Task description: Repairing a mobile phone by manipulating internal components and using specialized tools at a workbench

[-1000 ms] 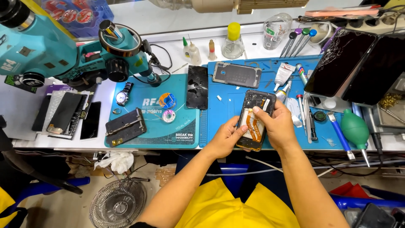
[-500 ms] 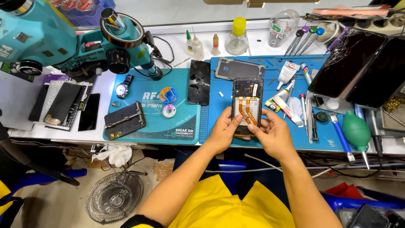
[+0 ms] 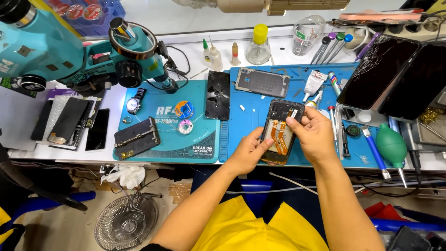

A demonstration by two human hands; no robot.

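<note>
Head view: both hands now hold the opened phone (image 3: 281,132) lower over the blue mat (image 3: 241,135) on the surface. Left hand (image 3: 248,151) pinches its lower edge; right hand (image 3: 313,135) has shifted, grip closed on its upper right corner.

A worker in a bright yellow short-sleeved top, seen from above. Both forearms are bare from elbow to wrist, with no watch, bracelet or glove on either. The left hand (image 3: 248,151) and right hand (image 3: 316,137) carry no rings that can be seen; the fingers (image 3: 293,124) are uncovered, with short nails. The yellow cloth creases loosely over the lap.
</note>
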